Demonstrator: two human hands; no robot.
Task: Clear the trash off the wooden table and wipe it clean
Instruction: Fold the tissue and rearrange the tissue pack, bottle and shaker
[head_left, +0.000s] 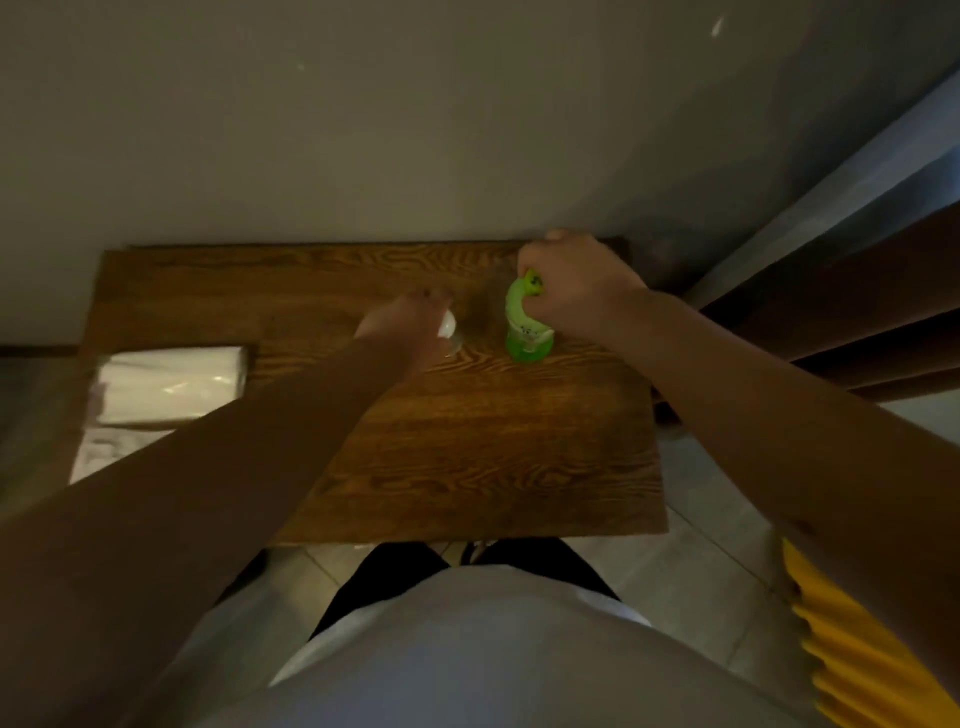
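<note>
Left hand pinches a white-capped clear bottle; beside it, right hand grips a green bottle on the wooden table.

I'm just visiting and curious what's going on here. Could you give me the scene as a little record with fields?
Surface: wooden table against a wall
Right hand: grips the top of a green bottle standing on the table
Left hand: holds a small white-topped clear item, too blurred to name
Table's left end: white tissue pack
</note>
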